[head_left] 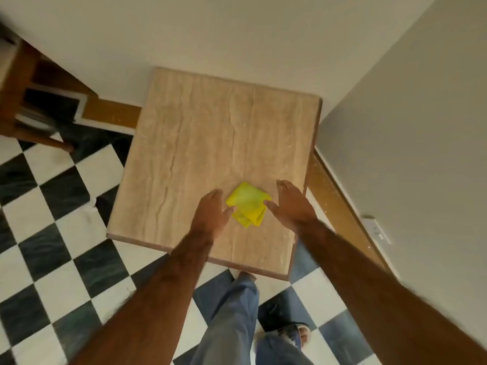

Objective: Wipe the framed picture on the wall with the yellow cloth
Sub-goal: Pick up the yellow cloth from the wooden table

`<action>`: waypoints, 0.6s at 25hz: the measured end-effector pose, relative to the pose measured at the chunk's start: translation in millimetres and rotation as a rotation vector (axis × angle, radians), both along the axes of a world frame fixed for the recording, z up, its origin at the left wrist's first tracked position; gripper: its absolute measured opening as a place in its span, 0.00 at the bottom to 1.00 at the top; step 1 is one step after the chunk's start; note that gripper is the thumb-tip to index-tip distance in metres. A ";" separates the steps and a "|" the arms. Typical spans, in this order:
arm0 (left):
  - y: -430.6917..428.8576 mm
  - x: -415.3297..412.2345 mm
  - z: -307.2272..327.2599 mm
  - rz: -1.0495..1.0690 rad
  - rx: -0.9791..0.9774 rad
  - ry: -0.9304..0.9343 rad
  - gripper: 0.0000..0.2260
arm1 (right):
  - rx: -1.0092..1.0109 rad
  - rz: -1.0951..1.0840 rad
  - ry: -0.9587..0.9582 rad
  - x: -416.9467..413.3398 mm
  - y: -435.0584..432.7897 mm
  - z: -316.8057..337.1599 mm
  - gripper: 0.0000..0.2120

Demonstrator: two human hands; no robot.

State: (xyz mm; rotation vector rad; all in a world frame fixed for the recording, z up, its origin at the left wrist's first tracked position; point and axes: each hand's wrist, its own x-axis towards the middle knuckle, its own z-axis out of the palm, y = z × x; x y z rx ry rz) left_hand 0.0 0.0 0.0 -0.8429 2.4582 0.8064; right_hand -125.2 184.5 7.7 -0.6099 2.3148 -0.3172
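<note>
A folded yellow cloth [248, 204] lies on a small beige stone-topped table [200, 143], toward its near right part. My left hand [212, 210] hovers just left of the cloth, fingers apart, thumb close to the cloth's left edge. On the cloth's right side is my right hand [292, 202], also open, its thumb tip by the cloth's right corner. Neither hand holds the cloth. No framed picture is in view.
The table stands in a corner between two pale walls [395, 127]. The floor [60, 233] is black and white checker tile. A wooden piece of furniture [29, 101] stands at the left. A wall socket [375, 229] sits low on the right wall. My legs are below the table's near edge.
</note>
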 end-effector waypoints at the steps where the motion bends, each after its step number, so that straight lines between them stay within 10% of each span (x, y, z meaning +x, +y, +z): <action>1: 1.1 -2.6 -17.7 0.056 0.025 -0.008 0.30 | 0.000 -0.022 -0.040 0.5 -4.0 -18.5 0.36; 9: 4.7 -19.1 -69.6 0.300 0.099 0.010 0.15 | -0.151 -0.361 -0.160 1.6 -22.6 -81.6 0.21; 15: 7.0 -32.9 -3.2 0.381 0.210 0.179 0.13 | -0.313 -0.548 -0.208 -18.3 -7.4 0.8 0.12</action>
